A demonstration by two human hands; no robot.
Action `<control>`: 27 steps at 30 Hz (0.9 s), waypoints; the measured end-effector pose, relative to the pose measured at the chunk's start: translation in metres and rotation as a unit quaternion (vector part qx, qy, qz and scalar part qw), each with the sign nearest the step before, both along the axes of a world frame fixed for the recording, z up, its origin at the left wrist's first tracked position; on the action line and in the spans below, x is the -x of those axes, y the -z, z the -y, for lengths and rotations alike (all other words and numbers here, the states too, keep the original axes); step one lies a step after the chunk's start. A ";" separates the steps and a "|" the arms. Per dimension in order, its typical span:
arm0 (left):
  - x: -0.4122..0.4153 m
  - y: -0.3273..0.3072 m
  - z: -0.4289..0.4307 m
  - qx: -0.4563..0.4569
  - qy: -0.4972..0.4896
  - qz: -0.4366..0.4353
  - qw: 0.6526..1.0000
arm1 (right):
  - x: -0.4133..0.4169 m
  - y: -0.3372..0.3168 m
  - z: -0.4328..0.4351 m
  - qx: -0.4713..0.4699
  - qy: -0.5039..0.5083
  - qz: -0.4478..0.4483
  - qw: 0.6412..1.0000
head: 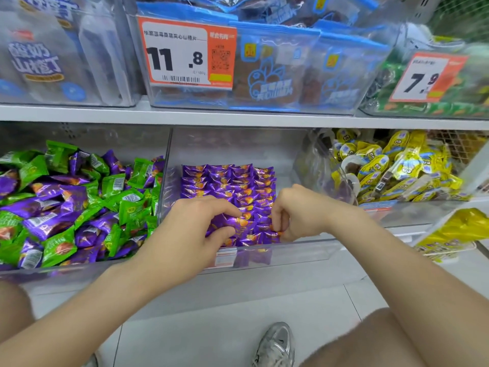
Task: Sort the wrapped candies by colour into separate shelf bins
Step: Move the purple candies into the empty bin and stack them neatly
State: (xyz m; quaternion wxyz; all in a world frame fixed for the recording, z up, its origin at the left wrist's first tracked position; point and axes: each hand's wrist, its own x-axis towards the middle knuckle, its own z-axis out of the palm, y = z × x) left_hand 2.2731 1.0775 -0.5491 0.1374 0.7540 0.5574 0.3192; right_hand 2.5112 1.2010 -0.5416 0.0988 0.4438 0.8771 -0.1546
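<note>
The left hand (185, 231), in the centre of the frame, is pinching one purple candy (234, 223) between its thumb and curled forefinger, narrow around the wrapper. The right hand (296, 213), just to its right, is curling its fingers tightly, tips tucked down at the near right corner of the rows; whether they are gripping a wrapper cannot be told. Both hands are working over the rows of purple candies (230, 181) lying neatly in the clear middle bin (304, 251). At the left of the frame, the left bin (53, 274) is holding a jumbled heap of mixed green and purple candies (66, 207). At the right, yellow packets (397, 176) are filling another bin. A price tag (182, 54) is hanging on the shelf above.
</note>
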 end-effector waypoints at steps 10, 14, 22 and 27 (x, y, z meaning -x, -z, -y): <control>-0.004 0.001 -0.003 0.087 -0.012 0.150 0.985 | 0.006 -0.029 0.018 0.015 0.054 -0.263 0.963; -0.011 -0.006 -0.003 0.106 0.001 0.259 0.960 | 0.020 -0.037 0.039 0.142 0.000 -0.320 0.937; -0.012 0.007 -0.005 0.038 0.032 -0.005 0.999 | -0.015 -0.027 0.011 0.058 0.048 -0.136 0.988; -0.011 0.015 -0.007 0.070 0.056 -0.048 0.995 | -0.022 -0.028 0.011 0.054 0.050 -0.031 0.997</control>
